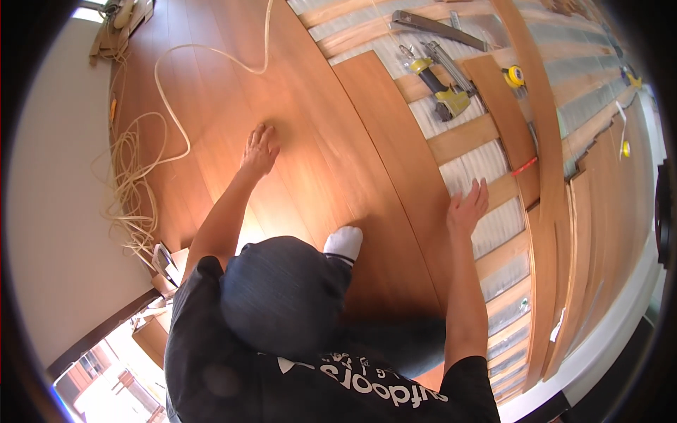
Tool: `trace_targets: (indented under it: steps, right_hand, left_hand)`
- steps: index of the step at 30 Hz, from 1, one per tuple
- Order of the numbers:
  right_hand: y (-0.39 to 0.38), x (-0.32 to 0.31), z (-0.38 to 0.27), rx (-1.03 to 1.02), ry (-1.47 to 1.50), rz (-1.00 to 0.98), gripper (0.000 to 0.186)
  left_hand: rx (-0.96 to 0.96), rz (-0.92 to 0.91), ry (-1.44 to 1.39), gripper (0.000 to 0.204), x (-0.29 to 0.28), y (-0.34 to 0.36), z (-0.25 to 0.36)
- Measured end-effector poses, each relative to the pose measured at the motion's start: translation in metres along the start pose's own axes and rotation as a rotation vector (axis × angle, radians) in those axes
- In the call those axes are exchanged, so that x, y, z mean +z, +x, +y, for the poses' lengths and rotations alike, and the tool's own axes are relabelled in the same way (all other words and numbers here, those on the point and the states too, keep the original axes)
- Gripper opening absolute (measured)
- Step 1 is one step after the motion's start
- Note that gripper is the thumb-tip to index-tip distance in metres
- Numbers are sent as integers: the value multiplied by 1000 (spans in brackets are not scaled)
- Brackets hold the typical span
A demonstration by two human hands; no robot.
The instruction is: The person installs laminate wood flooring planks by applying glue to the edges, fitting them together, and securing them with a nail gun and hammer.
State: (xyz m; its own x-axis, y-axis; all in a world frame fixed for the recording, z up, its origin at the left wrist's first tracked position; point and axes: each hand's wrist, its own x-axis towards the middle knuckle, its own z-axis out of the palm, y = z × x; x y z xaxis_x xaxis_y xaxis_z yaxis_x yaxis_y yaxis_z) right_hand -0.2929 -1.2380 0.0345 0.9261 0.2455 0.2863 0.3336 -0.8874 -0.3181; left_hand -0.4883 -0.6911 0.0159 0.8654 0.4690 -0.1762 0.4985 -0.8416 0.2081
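The left hand is hovering or resting, fingers spread, over the wood floor; the empty right hand is hanging loosely spread by the brown board. The board is lying beside white padding, looking stiff, maybe heavy, its long edges probably giving good hold.

Your head-worn fisheye camera looks steeply down from above your body, nearest your black printed shirt at the bottom and the rounded dark-blue trouser knee at lower centre. It faces forward over the glossy orange-brown plank floor, bending the smooth pale wall along the left rim.
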Motion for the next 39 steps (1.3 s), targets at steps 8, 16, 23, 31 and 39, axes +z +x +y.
trace_targets:
  steps: [8,16,23,31,39]
  right_hand:
    - [56,87,-109,-316,-11,-234,54]
    - [78,64,-126,-246,-32,-543,54]
    - [126,55,-153,-341,-82,-564,51]
    - [509,146,-314,-455,332,-278,26]
    - [822,424,-618,-731,179,-129,44]
  left_hand:
    - [-163,457,-37,58,5,252,0]
    - [-262,755,161,57,-21,363,-20]
    - [-413,525,-70,57,-61,357,-7]
    - [-505,310,-147,61,-74,361,-11]
    - [-524,207,-200,61,-75,365,-17]
